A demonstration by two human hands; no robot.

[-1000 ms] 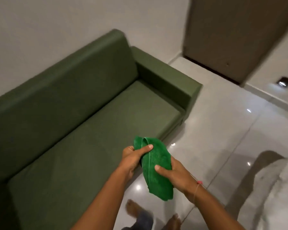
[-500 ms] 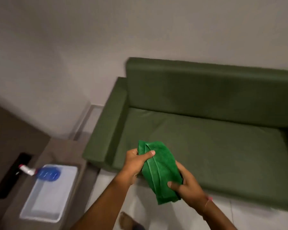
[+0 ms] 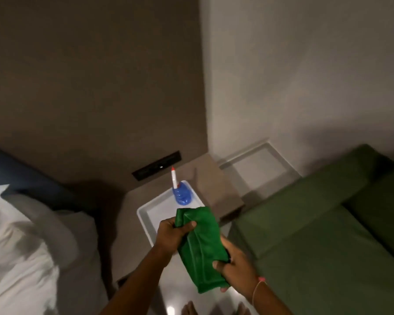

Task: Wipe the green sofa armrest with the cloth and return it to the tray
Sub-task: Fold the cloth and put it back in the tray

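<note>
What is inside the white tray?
A blue spray bottle stands at the far end of the tray. The green cloth and left hand hide its near part.

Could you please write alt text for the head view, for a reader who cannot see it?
Both hands, left hand and right hand, hold a folded green cloth above a white tray carrying a blue spray bottle. A green sofa lies to the right, a bed to the left.
</note>
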